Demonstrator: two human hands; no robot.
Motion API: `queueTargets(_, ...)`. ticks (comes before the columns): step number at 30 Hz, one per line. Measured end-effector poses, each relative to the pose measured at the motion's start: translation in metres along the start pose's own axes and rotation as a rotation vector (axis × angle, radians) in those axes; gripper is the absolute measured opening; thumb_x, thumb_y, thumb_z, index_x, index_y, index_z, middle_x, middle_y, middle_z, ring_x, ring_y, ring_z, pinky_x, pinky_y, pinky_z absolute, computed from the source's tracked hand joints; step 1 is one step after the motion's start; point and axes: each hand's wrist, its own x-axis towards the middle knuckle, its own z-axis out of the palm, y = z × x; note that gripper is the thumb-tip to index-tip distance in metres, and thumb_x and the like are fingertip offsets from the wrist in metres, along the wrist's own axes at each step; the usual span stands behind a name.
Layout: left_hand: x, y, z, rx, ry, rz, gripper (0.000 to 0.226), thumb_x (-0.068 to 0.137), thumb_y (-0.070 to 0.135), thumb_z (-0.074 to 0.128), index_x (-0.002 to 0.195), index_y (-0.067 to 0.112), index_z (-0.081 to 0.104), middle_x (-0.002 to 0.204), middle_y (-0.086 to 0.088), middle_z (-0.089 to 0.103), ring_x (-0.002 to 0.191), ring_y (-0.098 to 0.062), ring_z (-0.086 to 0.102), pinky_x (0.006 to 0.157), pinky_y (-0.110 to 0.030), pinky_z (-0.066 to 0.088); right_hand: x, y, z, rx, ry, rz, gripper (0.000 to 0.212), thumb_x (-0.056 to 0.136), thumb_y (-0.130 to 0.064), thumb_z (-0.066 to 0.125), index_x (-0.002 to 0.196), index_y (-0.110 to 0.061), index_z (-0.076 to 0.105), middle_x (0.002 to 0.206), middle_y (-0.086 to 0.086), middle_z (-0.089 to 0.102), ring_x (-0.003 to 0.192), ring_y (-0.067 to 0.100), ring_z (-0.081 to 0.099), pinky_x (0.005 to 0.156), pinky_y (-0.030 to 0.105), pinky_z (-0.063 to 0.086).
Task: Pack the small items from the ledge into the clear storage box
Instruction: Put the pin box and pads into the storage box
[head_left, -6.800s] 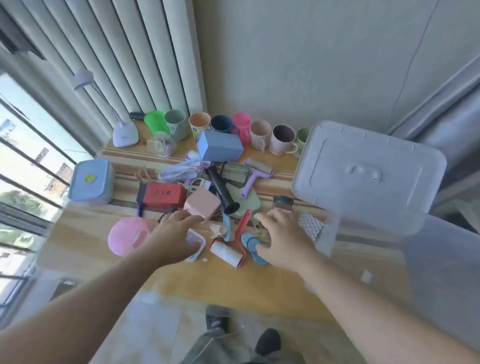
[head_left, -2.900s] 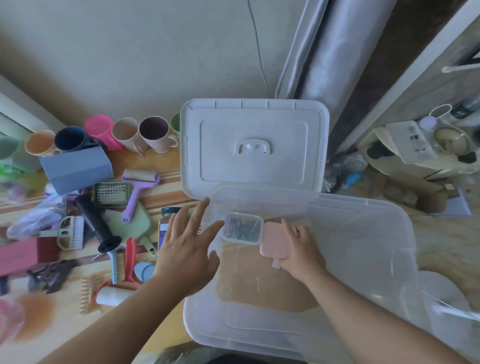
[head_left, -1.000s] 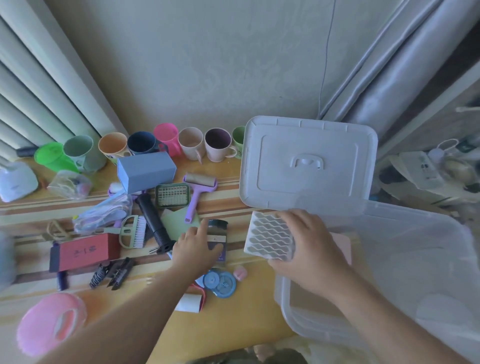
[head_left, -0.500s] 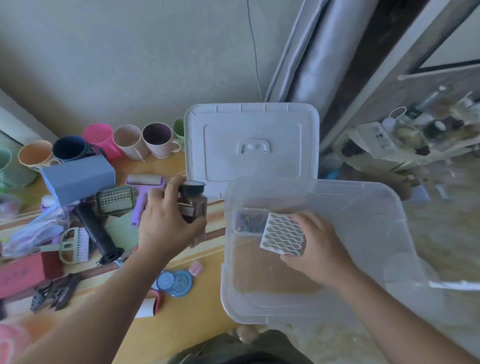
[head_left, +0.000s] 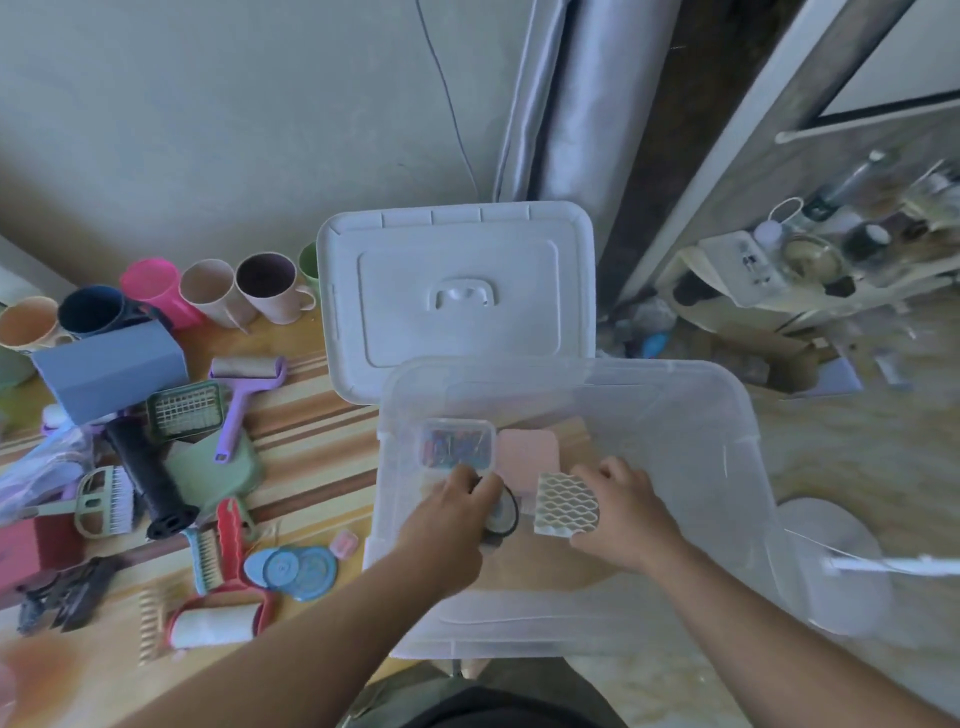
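Note:
The clear storage box (head_left: 675, 415) stands open at the right end of the wooden ledge (head_left: 311, 447), its white lid (head_left: 457, 291) propped behind it. Inside lie a small clear case of coloured pins (head_left: 457, 444) and a pink pad (head_left: 530, 457). My left hand (head_left: 452, 512) is down in the box and grips a small dark-capped jar (head_left: 501, 514). My right hand (head_left: 623, 512) holds a white wavy-patterned block (head_left: 566, 506) against the box floor.
On the ledge to the left lie a purple roller (head_left: 244, 384), a green grid tray (head_left: 186, 410), a black cylinder (head_left: 148, 478), brushes, a red lint roller (head_left: 218, 618), blue discs (head_left: 293, 569) and a blue box (head_left: 109, 366). Several mugs (head_left: 270, 286) line the wall. A cluttered shelf (head_left: 810, 260) stands right.
My left hand carried the dark-capped jar from above the ledge into the box. My right hand lowered the white wavy block to the box floor.

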Motion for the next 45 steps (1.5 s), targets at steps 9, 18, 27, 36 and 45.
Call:
queueTargets(9, 0.032, -0.002, -0.003, 0.141, -0.112, -0.048, 0.089, 0.073, 0.005, 0.070, 0.142, 0.043, 0.030, 0.129, -0.010, 0.023, 0.115, -0.039, 0.048, 0.082, -0.040, 0.056, 0.019, 0.038, 0.001, 0.081, 0.011, 0.130, 0.087, 0.070, -0.034, 0.083, 0.148, -0.041, 0.043, 0.135, -0.006, 0.038, 0.121, 0.027, 0.048, 0.090, 0.044, 0.056)
queueTargets(18, 0.025, -0.002, -0.014, 0.453, -0.132, -0.092, 0.065, 0.078, 0.008, 0.070, 0.131, 0.020, 0.035, 0.133, -0.021, 0.031, 0.101, -0.032, 0.046, 0.070, -0.034, 0.048, 0.065, 0.041, 0.008, 0.079, 0.083, 0.188, 0.077, 0.081, -0.004, 0.068, 0.148, -0.034, 0.044, 0.136, 0.002, 0.037, 0.106, 0.033, 0.059, 0.081, 0.040, 0.055)
queueTargets(27, 0.025, -0.011, -0.011, 0.453, -0.144, -0.114, 0.067, 0.078, 0.010, 0.070, 0.133, 0.019, 0.033, 0.134, -0.020, 0.031, 0.102, -0.031, 0.046, 0.076, -0.038, 0.048, 0.077, 0.037, 0.030, 0.174, -0.002, 0.149, 0.094, 0.085, -0.014, 0.073, 0.163, -0.036, 0.025, 0.144, 0.011, 0.035, 0.113, 0.036, 0.064, 0.091, 0.039, 0.055)
queueTargets(36, 0.026, -0.010, -0.018, 0.417, -0.253, -0.070, 0.072, 0.083, 0.008, 0.069, 0.142, 0.025, 0.031, 0.137, -0.017, 0.035, 0.113, -0.036, 0.046, 0.084, -0.044, 0.049, 0.033, 0.004, 0.001, 0.243, 0.167, -0.007, 0.084, 0.083, -0.028, 0.079, 0.157, -0.031, 0.039, 0.155, 0.007, 0.033, 0.132, 0.037, 0.049, 0.103, 0.045, 0.051)
queueTargets(45, 0.025, -0.014, -0.020, 0.572, -0.194, -0.027, 0.100, 0.080, 0.027, 0.072, 0.157, 0.032, 0.009, 0.165, -0.018, 0.000, 0.150, -0.046, 0.000, 0.120, -0.061, 0.004, 0.010, -0.043, 0.005, 0.251, 0.157, -0.098, 0.076, 0.084, -0.026, 0.072, 0.155, -0.029, 0.044, 0.152, 0.003, 0.041, 0.134, 0.031, 0.046, 0.109, 0.044, 0.047)
